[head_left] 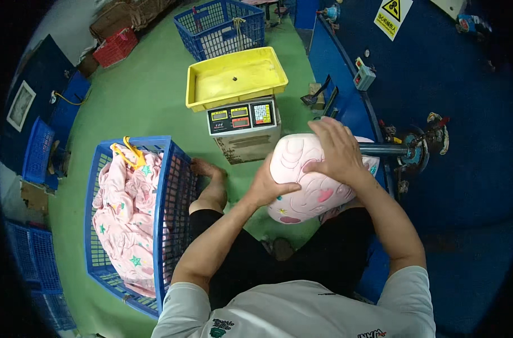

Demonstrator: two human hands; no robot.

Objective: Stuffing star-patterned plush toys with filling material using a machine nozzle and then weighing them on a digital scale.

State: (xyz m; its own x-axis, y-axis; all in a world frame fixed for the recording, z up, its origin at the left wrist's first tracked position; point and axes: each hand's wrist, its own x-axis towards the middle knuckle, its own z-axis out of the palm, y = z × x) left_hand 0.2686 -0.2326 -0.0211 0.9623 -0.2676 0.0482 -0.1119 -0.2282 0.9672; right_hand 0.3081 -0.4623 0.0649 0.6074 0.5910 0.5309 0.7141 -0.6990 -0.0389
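Observation:
Between my hands is a plump pink plush cushion (307, 188) with stitched curves and printed stars and patches. Its right end meets a horizontal metal pipe (383, 149) that comes out of the blue machine; the join is partly hidden. My left hand (266, 185) grips the cushion's left side, thumb lying across the front and fingers out of sight behind it. On the upper right, my right hand (338, 153) clasps the cushion, thumb pointing left and fingers curved over the top. To my left, a blue plastic basket (162, 225) holds a heap of limp pink printed fabric covers (124, 219).
A digital scale (242, 119) bearing a yellow tray (237, 79) stands ahead. Beyond it is another blue basket (220, 28). The blue machine wall (448, 225) borders my right, with a switch box (364, 75). Orange-yellow scissors (134, 155) lie on the covers. A red crate (116, 48) sits far left.

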